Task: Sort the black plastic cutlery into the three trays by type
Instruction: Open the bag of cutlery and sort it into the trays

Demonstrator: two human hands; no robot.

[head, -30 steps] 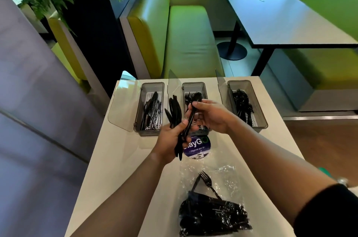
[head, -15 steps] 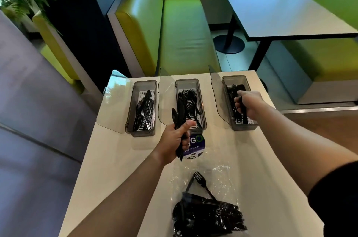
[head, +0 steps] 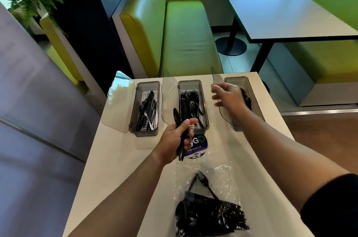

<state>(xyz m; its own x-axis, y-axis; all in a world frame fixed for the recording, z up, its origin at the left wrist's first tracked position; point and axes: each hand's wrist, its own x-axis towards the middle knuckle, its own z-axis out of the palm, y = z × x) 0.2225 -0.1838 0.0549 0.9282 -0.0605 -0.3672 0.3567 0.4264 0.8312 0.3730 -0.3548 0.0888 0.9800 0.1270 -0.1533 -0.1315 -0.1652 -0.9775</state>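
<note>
Head view is showing a clear bag (head: 211, 215) of black cutlery lying at the worktop's (head: 120, 159) near edge. Beyond it, the left hand (head: 174, 139) is gripping a cutlery bundle (head: 181, 116) before the middle tray (head: 189, 81). Farther, the right hand (head: 228, 97) is hovering, spread open and empty, over the right tray (head: 237, 80).

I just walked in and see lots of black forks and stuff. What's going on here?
A person is sorting black plastic cutlery into three trays on a table. The left hand grips a bundle of pieces in front of the middle tray, which holds forks. The right hand is open and empty over the right tray. The left tray holds some too. A clear bag with more cutlery lies nearer the person.
</note>
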